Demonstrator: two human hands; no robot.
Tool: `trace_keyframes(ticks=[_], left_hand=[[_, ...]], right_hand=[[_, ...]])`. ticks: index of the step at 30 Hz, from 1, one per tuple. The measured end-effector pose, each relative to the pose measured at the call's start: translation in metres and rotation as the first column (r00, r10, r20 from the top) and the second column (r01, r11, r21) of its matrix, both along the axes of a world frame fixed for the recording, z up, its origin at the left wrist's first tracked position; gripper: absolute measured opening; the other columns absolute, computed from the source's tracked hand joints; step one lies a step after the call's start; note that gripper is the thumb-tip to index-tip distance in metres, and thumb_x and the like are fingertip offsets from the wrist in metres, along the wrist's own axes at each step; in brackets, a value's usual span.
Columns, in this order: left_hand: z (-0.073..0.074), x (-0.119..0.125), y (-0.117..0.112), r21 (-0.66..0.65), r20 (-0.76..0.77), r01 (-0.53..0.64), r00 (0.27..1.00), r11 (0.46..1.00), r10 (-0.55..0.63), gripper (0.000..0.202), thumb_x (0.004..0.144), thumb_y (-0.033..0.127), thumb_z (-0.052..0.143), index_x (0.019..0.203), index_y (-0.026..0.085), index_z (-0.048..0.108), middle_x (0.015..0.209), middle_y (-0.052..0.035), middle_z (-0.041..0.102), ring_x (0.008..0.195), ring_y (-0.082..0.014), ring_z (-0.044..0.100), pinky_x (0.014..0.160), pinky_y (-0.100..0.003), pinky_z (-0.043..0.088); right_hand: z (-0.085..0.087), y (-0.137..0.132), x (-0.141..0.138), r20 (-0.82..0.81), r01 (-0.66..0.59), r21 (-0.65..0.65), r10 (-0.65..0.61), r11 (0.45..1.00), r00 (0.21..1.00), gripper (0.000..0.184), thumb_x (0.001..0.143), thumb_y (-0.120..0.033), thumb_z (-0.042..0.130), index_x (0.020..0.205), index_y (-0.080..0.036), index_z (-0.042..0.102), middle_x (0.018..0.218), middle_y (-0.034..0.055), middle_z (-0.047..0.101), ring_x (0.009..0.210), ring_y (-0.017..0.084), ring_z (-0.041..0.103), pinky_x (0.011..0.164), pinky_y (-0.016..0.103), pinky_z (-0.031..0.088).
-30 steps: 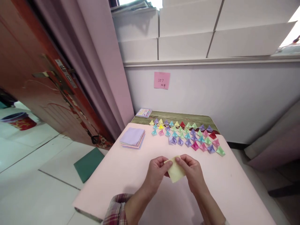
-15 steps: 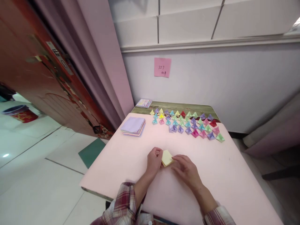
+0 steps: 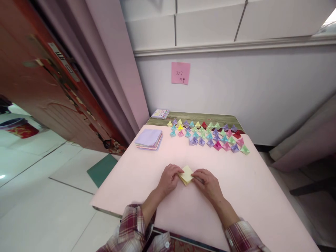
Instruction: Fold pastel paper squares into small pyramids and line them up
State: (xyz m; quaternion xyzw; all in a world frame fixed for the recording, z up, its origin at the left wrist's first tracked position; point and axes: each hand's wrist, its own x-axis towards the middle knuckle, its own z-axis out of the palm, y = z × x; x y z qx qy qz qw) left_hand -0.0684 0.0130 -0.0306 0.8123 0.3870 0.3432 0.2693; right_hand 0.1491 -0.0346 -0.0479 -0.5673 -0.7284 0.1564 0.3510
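A small pale yellow folded paper (image 3: 187,173) is turned corner-up in front of me, its layers slightly apart along the lower left edge. My left hand (image 3: 170,178) pinches its left corner between thumb and fingers. At the opposite corner, my right hand (image 3: 208,182) grips the paper with its fingertips. Beyond the hands stand several rows of folded paper pieces (image 3: 210,142) in purple, green, blue, pink, yellow and red. To the left of them lies a stack of square paper sheets (image 3: 149,138) with a lilac sheet on top.
A pink cloth (image 3: 126,185) covers most of the table, with a green wood-patterned strip (image 3: 223,120) at the back. A printed packet (image 3: 160,113) lies at the far left corner. On the wall hangs a pink note (image 3: 180,73). A red door (image 3: 52,87) stands at the left.
My left hand has shifted slightly left and now pinches the paper's left corner. My right fingers have closed onto the right corner. The paper's lower layers show more spread.
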Motion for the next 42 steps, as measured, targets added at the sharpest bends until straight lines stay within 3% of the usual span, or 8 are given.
trace_keyframes(ticks=[7, 11, 18, 23, 28, 36, 42], left_hand=[[0.003, 0.000, -0.003, -0.051, -0.150, -0.018, 0.989, 0.999, 0.010, 0.022, 0.072, 0.013, 0.057, 0.090, 0.022, 0.067, 0.095, -0.0036, 0.064, 0.093, -0.0205, 0.054, 0.086, -0.036, 0.038], [0.007, 0.008, -0.001, -0.081, -0.185, -0.081, 0.981, 0.993, 0.064, 0.011, 0.073, 0.028, 0.067, 0.083, 0.023, 0.069, 0.087, -0.0021, 0.064, 0.088, -0.0196, 0.054, 0.082, -0.033, 0.037], [-0.002, 0.018, 0.007, -0.070, -0.200, -0.219, 0.959, 0.973, 0.202, 0.014, 0.078, 0.028, 0.063, 0.067, 0.020, 0.064, 0.073, -0.0006, 0.063, 0.077, -0.0165, 0.055, 0.073, -0.029, 0.037], [-0.003, 0.020, 0.007, -0.078, -0.187, -0.267, 0.950, 0.961, 0.249, 0.007, 0.075, 0.027, 0.066, 0.077, 0.020, 0.064, 0.070, 0.0013, 0.063, 0.073, -0.0162, 0.055, 0.072, -0.029, 0.038], [-0.002, 0.020, 0.005, -0.070, -0.167, -0.300, 0.944, 0.951, 0.286, 0.010, 0.078, 0.020, 0.060, 0.088, 0.021, 0.063, 0.074, 0.0018, 0.063, 0.076, -0.0165, 0.056, 0.077, -0.031, 0.039], [-0.004, 0.020, 0.001, 0.026, -0.189, -0.237, 0.953, 0.971, 0.237, 0.023, 0.082, 0.013, 0.054, 0.101, 0.022, 0.061, 0.088, -0.0021, 0.061, 0.085, -0.0182, 0.055, 0.079, -0.032, 0.042], [-0.009, 0.023, -0.005, 0.236, -0.277, -0.092, 0.948, 0.967, 0.157, 0.025, 0.090, 0.012, 0.044, 0.102, 0.022, 0.064, 0.090, -0.0059, 0.060, 0.086, -0.0200, 0.054, 0.078, -0.033, 0.044]], right_hand=[[0.006, 0.003, -0.005, -0.052, 0.058, -0.094, -0.063, 0.994, 0.997, 0.016, 0.086, -0.035, 0.057, 0.086, -0.030, 0.072, 0.089, 0.0008, 0.067, 0.083, 0.017, 0.062, 0.069, 0.026, 0.046], [0.007, 0.005, -0.008, -0.023, 0.117, -0.130, -0.121, 0.985, 0.992, 0.016, 0.085, -0.036, 0.057, 0.079, -0.028, 0.070, 0.083, 0.0000, 0.066, 0.075, 0.016, 0.059, 0.062, 0.025, 0.041], [0.007, 0.008, -0.017, -0.010, 0.207, -0.142, -0.210, 0.968, 0.978, 0.022, 0.085, -0.040, 0.054, 0.074, -0.025, 0.067, 0.078, 0.0003, 0.064, 0.071, 0.015, 0.057, 0.061, 0.025, 0.037], [0.007, 0.009, -0.026, 0.055, 0.305, -0.103, -0.301, 0.947, 0.952, 0.027, 0.085, -0.042, 0.054, 0.069, -0.022, 0.061, 0.076, 0.0012, 0.061, 0.071, 0.016, 0.055, 0.060, 0.026, 0.035], [0.006, 0.008, -0.028, 0.067, 0.344, -0.092, -0.339, 0.934, 0.938, 0.019, 0.083, -0.041, 0.055, 0.081, -0.023, 0.060, 0.086, 0.0017, 0.060, 0.070, 0.016, 0.055, 0.059, 0.026, 0.035], [0.006, 0.007, -0.030, 0.121, 0.300, -0.016, -0.296, 0.954, 0.947, 0.018, 0.088, -0.035, 0.052, 0.097, -0.025, 0.063, 0.096, 0.0031, 0.062, 0.074, 0.017, 0.057, 0.063, 0.027, 0.038], [0.008, 0.004, -0.035, 0.218, 0.222, 0.035, -0.225, 0.974, 0.950, 0.022, 0.093, -0.028, 0.047, 0.091, -0.026, 0.068, 0.089, 0.0023, 0.064, 0.071, 0.016, 0.055, 0.065, 0.026, 0.036]])
